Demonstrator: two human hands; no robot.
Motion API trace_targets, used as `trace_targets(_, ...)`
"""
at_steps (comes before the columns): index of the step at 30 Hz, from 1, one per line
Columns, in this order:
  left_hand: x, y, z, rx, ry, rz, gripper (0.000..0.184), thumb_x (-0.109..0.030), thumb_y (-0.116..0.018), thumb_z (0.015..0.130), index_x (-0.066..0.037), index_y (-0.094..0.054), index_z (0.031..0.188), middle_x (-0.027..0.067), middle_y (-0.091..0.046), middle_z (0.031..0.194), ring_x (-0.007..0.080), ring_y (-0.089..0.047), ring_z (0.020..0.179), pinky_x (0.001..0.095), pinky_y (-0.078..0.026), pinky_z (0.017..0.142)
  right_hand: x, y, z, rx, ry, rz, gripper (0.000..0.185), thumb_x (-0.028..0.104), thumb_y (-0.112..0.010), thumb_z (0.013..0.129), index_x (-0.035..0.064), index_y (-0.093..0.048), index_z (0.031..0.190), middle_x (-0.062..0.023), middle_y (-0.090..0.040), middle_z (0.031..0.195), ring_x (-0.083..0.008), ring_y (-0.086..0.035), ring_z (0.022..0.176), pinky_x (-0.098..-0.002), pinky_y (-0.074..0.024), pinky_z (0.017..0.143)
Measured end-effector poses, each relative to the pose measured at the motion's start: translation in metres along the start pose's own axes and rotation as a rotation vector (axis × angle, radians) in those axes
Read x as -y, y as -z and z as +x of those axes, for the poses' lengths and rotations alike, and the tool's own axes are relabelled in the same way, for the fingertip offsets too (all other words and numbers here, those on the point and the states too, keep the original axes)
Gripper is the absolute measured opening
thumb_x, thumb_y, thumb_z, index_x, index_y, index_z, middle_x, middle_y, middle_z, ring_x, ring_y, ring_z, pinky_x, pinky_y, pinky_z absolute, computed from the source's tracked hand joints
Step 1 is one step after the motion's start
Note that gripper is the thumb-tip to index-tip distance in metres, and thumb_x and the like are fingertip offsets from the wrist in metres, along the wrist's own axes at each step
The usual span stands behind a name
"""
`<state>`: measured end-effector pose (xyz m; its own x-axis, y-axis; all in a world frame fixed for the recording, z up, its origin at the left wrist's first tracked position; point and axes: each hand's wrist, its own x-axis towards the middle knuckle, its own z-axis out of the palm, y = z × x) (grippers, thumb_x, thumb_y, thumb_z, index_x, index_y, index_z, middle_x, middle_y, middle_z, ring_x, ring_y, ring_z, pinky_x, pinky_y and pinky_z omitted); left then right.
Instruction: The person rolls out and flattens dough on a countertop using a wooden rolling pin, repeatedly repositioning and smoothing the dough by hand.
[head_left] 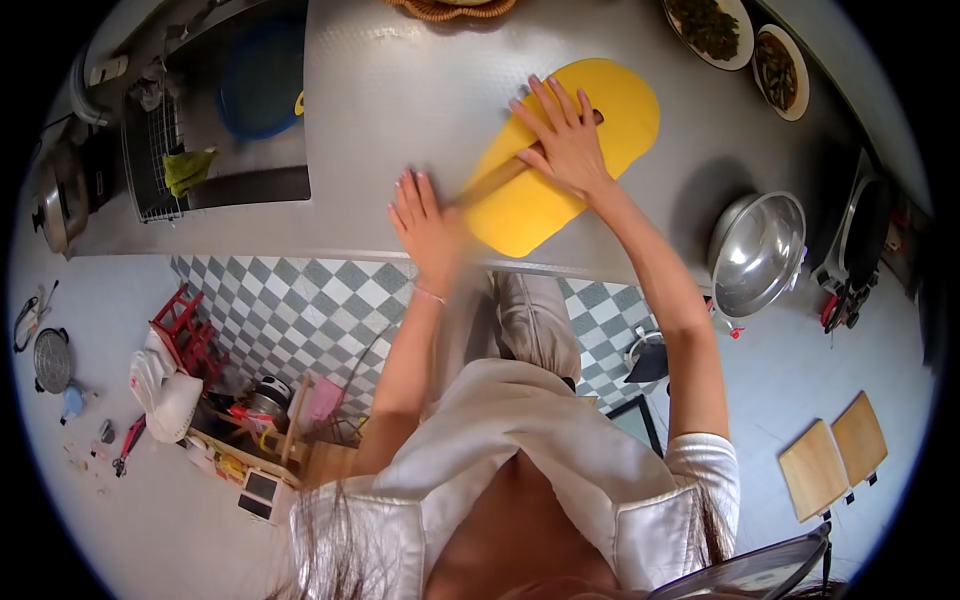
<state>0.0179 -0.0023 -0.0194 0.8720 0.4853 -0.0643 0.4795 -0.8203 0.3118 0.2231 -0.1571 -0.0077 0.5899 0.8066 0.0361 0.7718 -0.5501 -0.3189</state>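
Note:
A long flat sheet of yellow dough (615, 90) lies slantwise on the steel counter (380, 90). Across it runs a brown rolling pin (505, 172), partly smeared by motion. My right hand (573, 148) rests over the pin's upper right part with its fingers spread, the pin's tip poking out beyond the hand. At the dough's lower left side, my left hand (428, 225) has its fingers stretched out above the counter. Its palm is beside the pin's blurred near end, and I cannot tell whether they touch.
A sink (255, 160) with a blue basin (258, 85) and a green cloth (188, 172) is on the left. Two dishes of food, one a white plate (740, 50), stand at the upper right. A metal bowl (755, 255) sits by the right counter edge. A wicker basket (455, 12) shows at the top.

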Motion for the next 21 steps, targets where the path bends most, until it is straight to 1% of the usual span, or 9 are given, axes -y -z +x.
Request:
trace_targets(1,-0.005,0.009,0.011,-0.005,0.032,0.023,0.058,-0.036,-0.035,0.097,-0.001,-0.031,0.144,0.0204,-0.026,0.151,0.0369,-0.025,0.139,0.0518,-0.016,0.113,0.001,-0.001,0.013,-0.024,0.005,0.024,0.063,0.052,-0.052,0.086,0.0232,-0.041,0.141,-0.0088,-0.026,0.153,-0.0296,-0.023,0.14,-0.0513,-0.0165,0.114)
trace_targets(4,0.01,0.01,0.038,-0.085,0.032,-0.028,0.068,-0.027,-0.056,0.087,-0.002,-0.03,0.144,0.0206,-0.024,0.151,0.0379,-0.025,0.138,0.0484,-0.02,0.113,-0.001,-0.003,0.041,-0.115,0.047,0.115,0.061,0.049,-0.054,0.087,0.0206,-0.043,0.139,-0.011,-0.031,0.15,-0.0294,-0.027,0.139,-0.0498,-0.0184,0.114)
trace_targets(5,0.01,0.014,0.039,-0.057,0.02,-0.048,0.065,-0.025,-0.058,0.086,-0.002,-0.034,0.142,0.021,-0.028,0.149,0.0389,-0.029,0.136,0.0478,-0.023,0.111,-0.002,-0.003,0.045,-0.153,0.065,0.149,0.06,0.048,-0.055,0.087,0.0196,-0.044,0.138,-0.0118,-0.033,0.148,-0.0294,-0.028,0.138,-0.0493,-0.0191,0.114)
trace_targets(7,0.01,0.023,0.037,0.006,-0.01,-0.094,0.061,-0.02,-0.064,0.084,-0.002,-0.04,0.138,0.0219,-0.035,0.145,0.0408,-0.036,0.13,0.0467,-0.029,0.108,-0.011,0.001,0.022,-0.084,0.103,0.152,0.054,0.043,-0.056,0.087,0.017,-0.048,0.134,-0.0113,-0.04,0.142,-0.0298,-0.033,0.134,-0.0485,-0.0221,0.113)
trace_targets(10,0.019,0.021,0.012,0.204,-0.228,-0.148,0.053,-0.011,-0.07,0.078,-0.003,-0.052,0.127,0.0199,-0.05,0.128,0.0382,-0.049,0.114,0.0455,-0.04,0.097,-0.031,0.006,-0.025,-0.017,0.148,0.143,0.044,0.03,-0.056,0.086,0.0139,-0.052,0.126,-0.0098,-0.048,0.131,-0.0297,-0.04,0.127,-0.0471,-0.0279,0.111)
trace_targets(13,0.019,0.017,0.009,0.085,-0.251,-0.185,0.045,-0.009,-0.071,0.077,-0.004,-0.057,0.12,0.0171,-0.056,0.112,0.0347,-0.054,0.1,0.0442,-0.045,0.085,-0.033,0.001,-0.034,-0.038,0.134,0.182,0.039,0.019,-0.057,0.082,0.0133,-0.055,0.121,-0.0075,-0.053,0.121,-0.0277,-0.045,0.12,-0.0454,-0.033,0.108)
trace_targets(16,0.012,0.025,0.017,0.029,-0.296,-0.221,0.042,-0.009,-0.069,0.078,-0.004,-0.057,0.118,0.016,-0.055,0.108,0.0329,-0.053,0.097,0.042,-0.045,0.082,-0.042,0.002,-0.036,-0.041,0.156,0.186,0.039,0.014,-0.057,0.08,0.0144,-0.055,0.119,-0.0065,-0.055,0.114,-0.0268,-0.048,0.116,-0.0438,-0.0355,0.105)
trace_targets(19,-0.009,0.028,0.016,0.016,-0.366,-0.219,0.041,-0.011,-0.066,0.08,-0.004,-0.056,0.119,0.0145,-0.055,0.109,0.0328,-0.053,0.098,0.0424,-0.044,0.085,-0.055,0.027,-0.052,-0.095,0.124,0.159,0.037,0.014,-0.055,0.082,0.0154,-0.056,0.119,-0.0057,-0.057,0.113,-0.0272,-0.049,0.115,-0.0441,-0.0353,0.105)
trace_targets(21,-0.03,0.002,0.011,0.134,-0.316,-0.189,0.045,-0.012,-0.066,0.081,-0.003,-0.054,0.123,0.0166,-0.052,0.117,0.0347,-0.05,0.106,0.0437,-0.041,0.093,-0.071,0.04,-0.071,-0.087,0.064,0.101,0.037,0.019,-0.054,0.085,0.0159,-0.055,0.122,-0.006,-0.055,0.119,-0.0285,-0.047,0.119,-0.046,-0.0329,0.106)
